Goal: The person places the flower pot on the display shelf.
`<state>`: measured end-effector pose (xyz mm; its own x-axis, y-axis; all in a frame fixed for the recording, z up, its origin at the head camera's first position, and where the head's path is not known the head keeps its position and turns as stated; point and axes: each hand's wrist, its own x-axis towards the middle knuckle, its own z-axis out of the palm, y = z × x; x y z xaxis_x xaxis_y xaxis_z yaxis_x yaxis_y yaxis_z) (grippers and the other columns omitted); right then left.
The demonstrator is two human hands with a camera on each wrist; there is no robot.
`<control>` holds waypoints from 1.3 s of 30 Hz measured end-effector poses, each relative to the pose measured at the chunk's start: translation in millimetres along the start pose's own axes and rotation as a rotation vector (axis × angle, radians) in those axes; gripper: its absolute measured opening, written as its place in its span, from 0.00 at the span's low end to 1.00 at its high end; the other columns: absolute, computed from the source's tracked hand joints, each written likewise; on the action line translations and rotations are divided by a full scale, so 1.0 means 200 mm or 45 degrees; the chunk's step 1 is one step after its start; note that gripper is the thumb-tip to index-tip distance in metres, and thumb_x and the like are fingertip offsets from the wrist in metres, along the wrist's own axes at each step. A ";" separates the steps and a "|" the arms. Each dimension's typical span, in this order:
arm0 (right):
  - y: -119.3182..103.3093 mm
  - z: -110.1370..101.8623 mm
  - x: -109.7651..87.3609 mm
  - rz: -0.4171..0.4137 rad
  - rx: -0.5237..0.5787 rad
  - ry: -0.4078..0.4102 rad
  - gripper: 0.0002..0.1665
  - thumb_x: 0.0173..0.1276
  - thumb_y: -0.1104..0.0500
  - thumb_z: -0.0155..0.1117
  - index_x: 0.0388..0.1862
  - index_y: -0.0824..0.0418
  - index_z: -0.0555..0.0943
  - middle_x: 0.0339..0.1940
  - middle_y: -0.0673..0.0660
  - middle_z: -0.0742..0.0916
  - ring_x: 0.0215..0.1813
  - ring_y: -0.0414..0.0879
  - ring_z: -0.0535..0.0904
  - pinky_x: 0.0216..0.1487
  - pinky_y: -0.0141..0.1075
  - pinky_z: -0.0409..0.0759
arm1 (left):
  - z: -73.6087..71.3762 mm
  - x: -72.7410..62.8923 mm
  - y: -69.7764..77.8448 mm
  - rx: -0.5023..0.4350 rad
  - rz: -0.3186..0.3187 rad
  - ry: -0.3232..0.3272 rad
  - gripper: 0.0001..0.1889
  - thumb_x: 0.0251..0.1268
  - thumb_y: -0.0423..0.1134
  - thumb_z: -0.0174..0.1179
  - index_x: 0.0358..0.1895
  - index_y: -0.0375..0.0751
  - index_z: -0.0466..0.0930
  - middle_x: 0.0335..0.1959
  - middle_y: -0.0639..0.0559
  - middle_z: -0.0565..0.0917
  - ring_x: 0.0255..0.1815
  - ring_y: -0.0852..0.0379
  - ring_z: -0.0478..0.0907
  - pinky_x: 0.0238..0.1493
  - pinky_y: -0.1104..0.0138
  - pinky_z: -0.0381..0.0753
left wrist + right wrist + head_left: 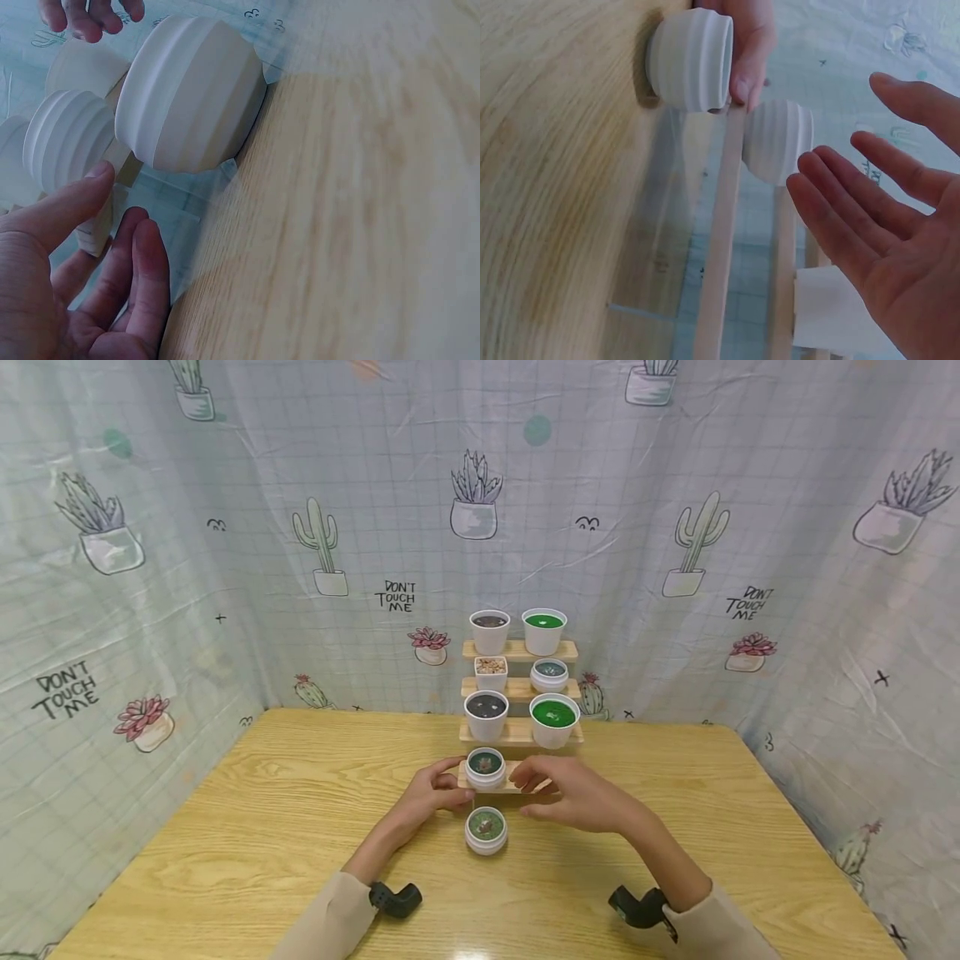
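A stepped stand of wooden boards (520,731) holds white pots in two columns. My left hand (431,795) grips the left end of the lowest board, thumb in front and fingers behind. On that board sits a ribbed white pot (486,780) with a dark green top, close to the left thumb. A similar ribbed pot (486,842) with a lighter green top stands on the table before the stand, between my forearms. My right hand (576,793) hovers by the lowest board's right part, fingers spread and nothing held; in the right wrist view its palm (922,247) shows bare.
Higher boards carry white pots with bright green tops (553,713), dark tops (486,704), a small square pot (491,678) and another ribbed pot (550,681). A patterned curtain (360,652) hangs behind and beside the wooden table (322,760).
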<state>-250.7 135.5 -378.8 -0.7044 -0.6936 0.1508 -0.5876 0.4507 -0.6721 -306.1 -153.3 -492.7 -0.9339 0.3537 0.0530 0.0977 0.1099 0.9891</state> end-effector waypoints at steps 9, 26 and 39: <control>0.06 0.05 0.03 -0.053 0.058 -0.105 0.21 0.69 0.58 0.71 0.58 0.64 0.80 0.56 0.64 0.87 0.59 0.60 0.84 0.61 0.50 0.85 | 0.00 0.00 0.00 -0.017 0.009 -0.001 0.38 0.65 0.35 0.70 0.77 0.39 0.65 0.32 0.54 0.86 0.37 0.59 0.85 0.44 0.65 0.87; 0.10 0.16 0.07 0.024 0.125 -0.223 0.24 0.69 0.59 0.72 0.61 0.66 0.79 0.60 0.62 0.86 0.64 0.58 0.83 0.61 0.45 0.86 | 0.00 -0.01 0.00 -0.004 0.016 -0.009 0.38 0.65 0.36 0.70 0.78 0.40 0.64 0.33 0.55 0.86 0.38 0.59 0.85 0.45 0.65 0.87; 0.11 0.19 0.09 0.016 0.132 -0.236 0.30 0.69 0.58 0.72 0.67 0.63 0.76 0.64 0.60 0.85 0.66 0.57 0.82 0.61 0.46 0.86 | 0.00 -0.01 0.01 0.005 0.005 -0.007 0.39 0.66 0.36 0.70 0.78 0.38 0.63 0.32 0.55 0.85 0.36 0.59 0.83 0.44 0.66 0.85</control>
<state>-260.4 111.9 -419.3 -0.6204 -0.7842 0.0127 -0.5285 0.4060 -0.7456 -304.1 -153.3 -491.3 -0.9316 0.3591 0.0558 0.1026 0.1125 0.9883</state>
